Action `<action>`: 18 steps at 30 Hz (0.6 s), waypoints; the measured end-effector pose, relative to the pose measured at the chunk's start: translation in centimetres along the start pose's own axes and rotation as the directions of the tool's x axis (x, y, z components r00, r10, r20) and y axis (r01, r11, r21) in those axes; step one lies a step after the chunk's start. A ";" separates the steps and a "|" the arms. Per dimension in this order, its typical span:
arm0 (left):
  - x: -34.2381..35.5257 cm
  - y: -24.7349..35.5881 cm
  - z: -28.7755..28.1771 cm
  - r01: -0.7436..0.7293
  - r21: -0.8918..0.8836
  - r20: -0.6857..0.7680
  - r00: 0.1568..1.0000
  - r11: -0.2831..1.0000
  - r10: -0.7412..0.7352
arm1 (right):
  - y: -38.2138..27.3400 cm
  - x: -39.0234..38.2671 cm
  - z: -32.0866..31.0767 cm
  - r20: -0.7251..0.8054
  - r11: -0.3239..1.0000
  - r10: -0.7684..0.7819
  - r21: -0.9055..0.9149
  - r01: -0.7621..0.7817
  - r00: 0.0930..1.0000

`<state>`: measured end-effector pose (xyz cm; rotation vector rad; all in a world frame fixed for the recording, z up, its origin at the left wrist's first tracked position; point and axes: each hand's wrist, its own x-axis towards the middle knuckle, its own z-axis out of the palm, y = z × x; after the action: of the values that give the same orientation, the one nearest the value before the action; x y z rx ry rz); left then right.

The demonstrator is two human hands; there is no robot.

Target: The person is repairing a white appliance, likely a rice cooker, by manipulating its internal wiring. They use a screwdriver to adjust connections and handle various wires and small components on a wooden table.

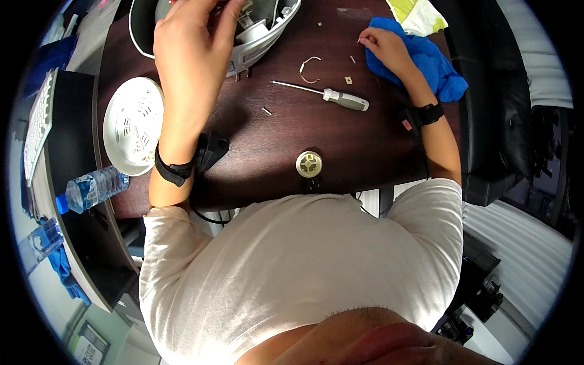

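Note:
My left hand point(190, 45) reaches over an open white and dark appliance housing point(246, 58) at the upper edge of the view, where white inner parts show. Its fingertips run out of view, so their grip is hidden. My right hand point(389, 48) is closed in a pinch beside a crumpled blue cloth point(447, 79). Something tiny and light-coloured shows at its fingertips, too small to name. Between the hands lie a grey-handled screwdriver point(347, 100), a thin white wire point(302, 68), a small cream square piece point(348, 80) and a small metal pin point(266, 111).
A round white slotted cover point(115, 131) stands at the table's left, beside a lying water bottle point(97, 188). A round cream part point(309, 163) rests near the front edge of the dark table point(255, 158). A green and white cloth point(420, 17) is at the far right.

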<state>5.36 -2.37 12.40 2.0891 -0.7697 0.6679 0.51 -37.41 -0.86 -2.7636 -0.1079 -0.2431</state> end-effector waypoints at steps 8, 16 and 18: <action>0.0 0.2 0.2 0.001 -0.034 -0.022 1.000 0.999 -0.002 | -9.3 1.8 -3.1 -0.210 0.917 -0.065 0.374 0.142 0.976; 0.1 0.6 0.0 0.086 -0.028 -0.014 0.996 0.996 -0.086 | -22.6 4.7 -6.5 -0.454 0.841 -0.099 0.438 0.318 0.885; 0.2 0.6 0.0 0.088 -0.025 -0.010 0.996 0.996 -0.089 | -22.8 5.3 -6.0 -0.520 0.853 -0.128 0.377 0.361 0.844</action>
<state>5.01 -2.70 12.84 2.0821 -0.6713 0.6185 2.38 -18.12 13.61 -2.1296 -0.3539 -0.8497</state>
